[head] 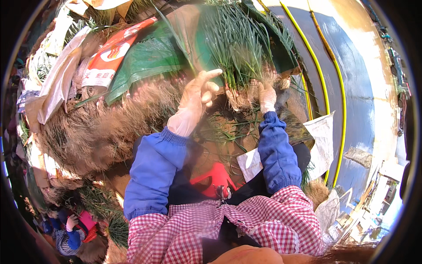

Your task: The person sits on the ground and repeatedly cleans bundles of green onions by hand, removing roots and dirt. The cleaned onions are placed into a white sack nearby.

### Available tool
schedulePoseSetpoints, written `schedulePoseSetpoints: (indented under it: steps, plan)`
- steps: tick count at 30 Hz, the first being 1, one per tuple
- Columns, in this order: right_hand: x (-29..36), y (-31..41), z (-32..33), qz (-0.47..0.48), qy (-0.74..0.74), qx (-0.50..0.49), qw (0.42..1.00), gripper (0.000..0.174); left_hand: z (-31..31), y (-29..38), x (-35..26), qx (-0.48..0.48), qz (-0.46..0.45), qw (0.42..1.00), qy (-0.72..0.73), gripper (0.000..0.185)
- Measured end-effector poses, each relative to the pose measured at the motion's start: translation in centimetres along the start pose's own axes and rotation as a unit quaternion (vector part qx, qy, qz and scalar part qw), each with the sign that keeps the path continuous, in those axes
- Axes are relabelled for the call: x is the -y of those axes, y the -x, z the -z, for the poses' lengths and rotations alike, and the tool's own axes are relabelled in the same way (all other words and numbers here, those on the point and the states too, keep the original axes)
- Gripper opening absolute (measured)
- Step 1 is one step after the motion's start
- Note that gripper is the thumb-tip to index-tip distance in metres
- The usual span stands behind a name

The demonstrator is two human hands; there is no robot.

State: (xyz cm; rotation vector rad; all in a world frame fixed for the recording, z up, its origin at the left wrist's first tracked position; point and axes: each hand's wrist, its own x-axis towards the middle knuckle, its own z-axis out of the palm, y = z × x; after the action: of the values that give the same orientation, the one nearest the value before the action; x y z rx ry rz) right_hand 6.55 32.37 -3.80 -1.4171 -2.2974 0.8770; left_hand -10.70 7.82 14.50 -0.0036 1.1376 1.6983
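A thick bunch of green onions [235,52] lies before me, its leaves pointing away and its pale, rooty ends towards me. At the root end, my gloved right hand [267,95] closes around some of the stems; its fingertips are partly hidden. To the bunch's left, my gloved left hand [201,90] is raised, index finger stretched out and the other fingers curled. A long green onion leaf [179,38] runs up from behind that hand; whether the hand holds it cannot be told. Green plastic sheeting [155,52] lies under and beside the leaves.
A large heap of rooted green onions [95,132] fills the left side, partly covered by a red-and-white printed sack [115,49]. Below is a red plastic stool [216,180]. Yellow hoses [318,62] run along the right. Another person [71,234] works at lower left.
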Motion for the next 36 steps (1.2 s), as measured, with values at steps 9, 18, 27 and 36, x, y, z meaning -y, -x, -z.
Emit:
schedulePoseSetpoints:
  steps: [9, 18, 27, 36]
  plan:
    - [6.8, 13.3, 2.4, -0.171, -0.578, 0.229, 0.764, 0.033, 1.8, 0.1, 9.3, -0.052, 0.129, 0.985, -0.098, 0.043]
    - [2.9, 22.7, -3.4, -0.103, -0.589, 0.349, 0.722, 0.041, 6.9, 4.7, 20.8, -0.015, 0.116, 0.993, -0.032, 0.028]
    - [4.3, 23.2, -2.4, -0.236, -0.756, 0.386, 0.473, 0.055, 5.6, 9.0, 20.0, 0.061, 0.103, 0.993, -0.005, 0.033]
    - [4.4, 23.5, -3.6, -0.294, -0.707, 0.260, 0.589, 0.017, 5.7, 9.7, 20.3, -0.169, 0.049, 0.984, -0.025, 0.015]
